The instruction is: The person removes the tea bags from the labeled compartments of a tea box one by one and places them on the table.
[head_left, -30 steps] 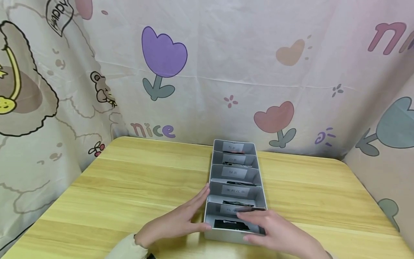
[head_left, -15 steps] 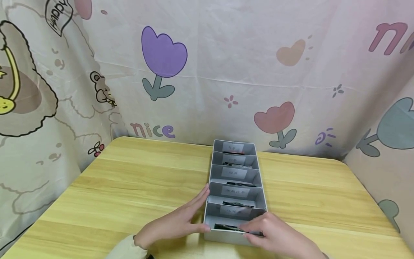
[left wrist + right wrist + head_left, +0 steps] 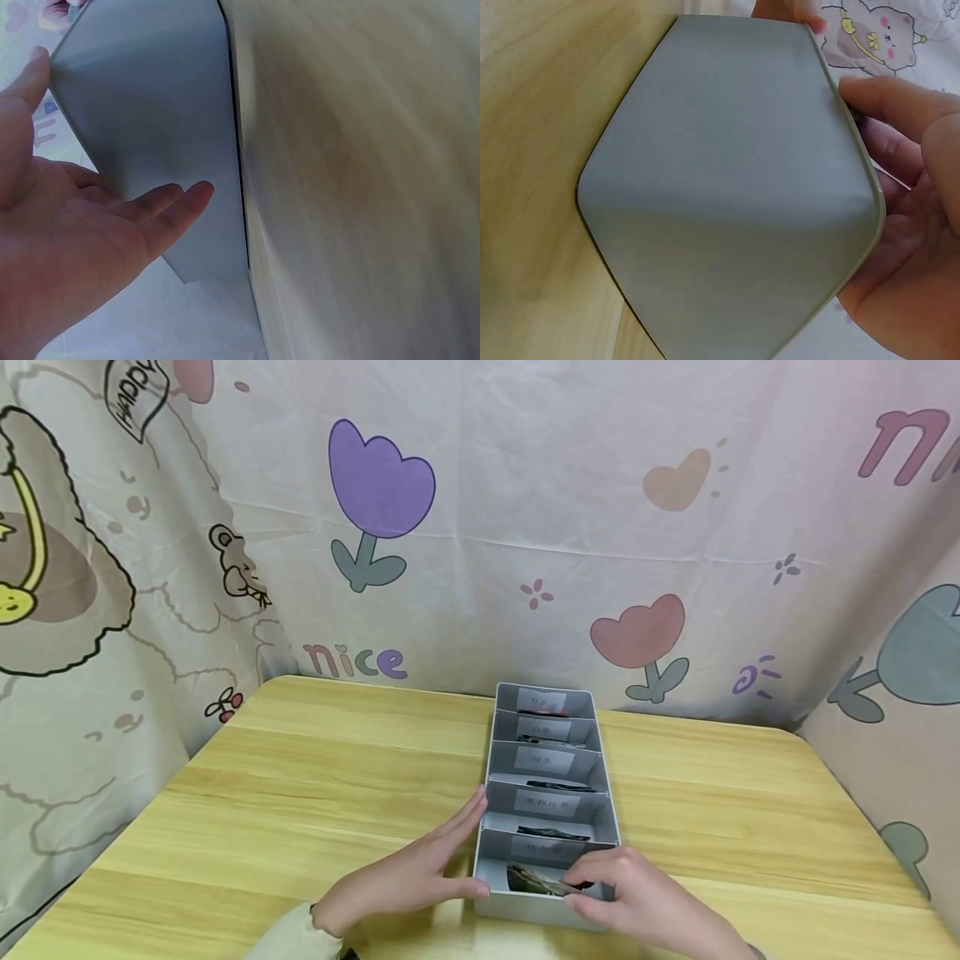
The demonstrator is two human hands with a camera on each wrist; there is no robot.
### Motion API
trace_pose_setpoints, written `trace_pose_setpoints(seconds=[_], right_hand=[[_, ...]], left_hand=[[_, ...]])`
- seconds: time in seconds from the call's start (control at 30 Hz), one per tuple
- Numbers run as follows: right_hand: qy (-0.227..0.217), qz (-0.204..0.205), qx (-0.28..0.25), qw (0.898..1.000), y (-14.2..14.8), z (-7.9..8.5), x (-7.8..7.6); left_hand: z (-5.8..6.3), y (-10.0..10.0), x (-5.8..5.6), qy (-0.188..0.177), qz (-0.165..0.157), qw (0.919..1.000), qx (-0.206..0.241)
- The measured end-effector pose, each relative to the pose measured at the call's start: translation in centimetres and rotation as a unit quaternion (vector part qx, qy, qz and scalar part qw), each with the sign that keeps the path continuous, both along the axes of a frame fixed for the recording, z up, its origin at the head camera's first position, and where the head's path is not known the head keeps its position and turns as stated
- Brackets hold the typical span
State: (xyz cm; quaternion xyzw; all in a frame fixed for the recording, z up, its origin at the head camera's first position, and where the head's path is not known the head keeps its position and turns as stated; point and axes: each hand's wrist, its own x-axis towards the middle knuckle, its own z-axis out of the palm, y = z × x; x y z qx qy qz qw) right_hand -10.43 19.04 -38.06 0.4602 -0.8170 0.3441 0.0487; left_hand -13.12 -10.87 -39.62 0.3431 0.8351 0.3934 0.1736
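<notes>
A long grey divided box stands on the table, with a paper label in each compartment. Dark tea sachets lean in the nearest compartment. My right hand reaches over the front right corner, its bent fingers holding the right end of these sachets, the thumb at the front wall. In the right wrist view the right hand's inner fingers are partly hidden behind the rim. My left hand rests its straight fingers along the box's left side, thumb at the front left corner; the left wrist view shows its fingers spread against the wall.
Farther compartments hold flat sachets lying low behind their dividers. The wooden table extends to both sides. A printed curtain hangs close behind the table and at its sides.
The right hand's fingers have bent into the front compartment and tipped the sachets, which now stand fanned and show a brownish-green face. The left hand and the box have stayed put.
</notes>
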Motion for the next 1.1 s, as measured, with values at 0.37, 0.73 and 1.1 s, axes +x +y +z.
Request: trace_pose_setpoints(seconds=[0.37, 0.73, 1.1], right_hand=[[0.045, -0.008, -0.124, 0.991, -0.3, -1.0, -0.4], [0.033, -0.046, -0.158, 0.986, -0.2, -0.1, -0.4], [0.015, -0.097, -0.166, 0.981, 0.8, 1.6, -1.3]], left_hand=[[0.0, 0.0, 0.0, 0.004, -0.001, 1.0, 0.0], [0.0, 0.1, 0.0, 0.012, -0.003, 0.9999, -0.004], [0.0, 0.1, 0.1, 0.011, 0.0, 0.9999, -0.006]])
